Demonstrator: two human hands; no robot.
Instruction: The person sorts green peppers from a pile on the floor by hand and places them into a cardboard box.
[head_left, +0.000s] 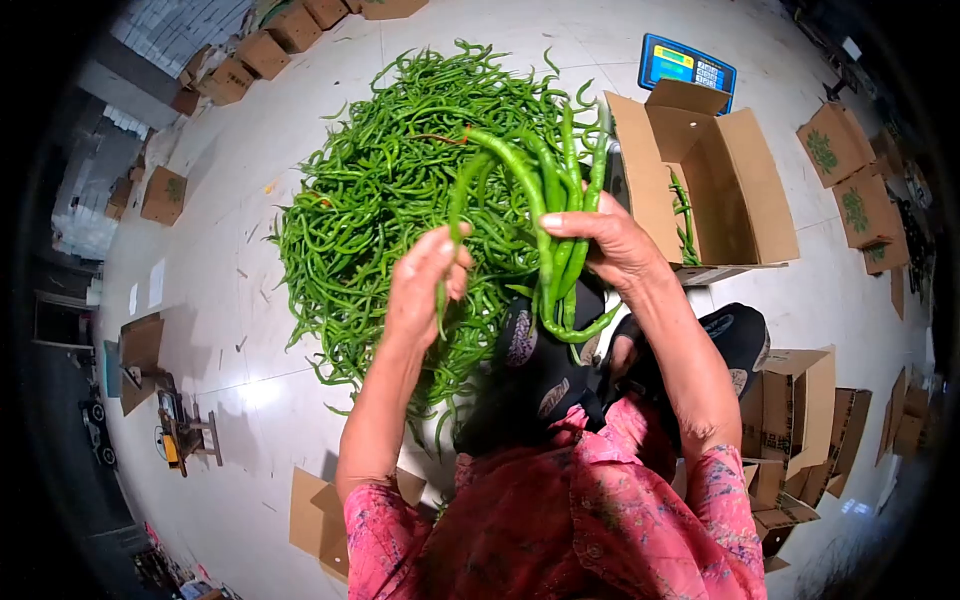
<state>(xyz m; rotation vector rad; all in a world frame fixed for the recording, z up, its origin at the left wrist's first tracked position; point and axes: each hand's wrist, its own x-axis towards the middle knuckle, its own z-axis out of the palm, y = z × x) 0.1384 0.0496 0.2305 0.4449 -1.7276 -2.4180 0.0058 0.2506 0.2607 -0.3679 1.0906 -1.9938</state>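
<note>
A bunch of long green chili peppers (572, 190) is gripped in my right hand (615, 240), the thumb pressed across them. My left hand (425, 275) is closed around a single curved chili pepper (456, 190), which runs up beside the bunch. Behind and below both hands spreads a large heap of green chili peppers (360, 200) on the floor. To the right of my right hand stands an open cardboard box (730, 190) with a few chili peppers (683, 220) lying along its left inner side.
A blue digital scale display (688, 70) stands behind the open box. More cardboard boxes (800, 410) sit at the lower right, with others (850, 190) along the right side. An open carton (315, 515) lies near my left elbow. A small stool-like stand (190, 435) is at the left.
</note>
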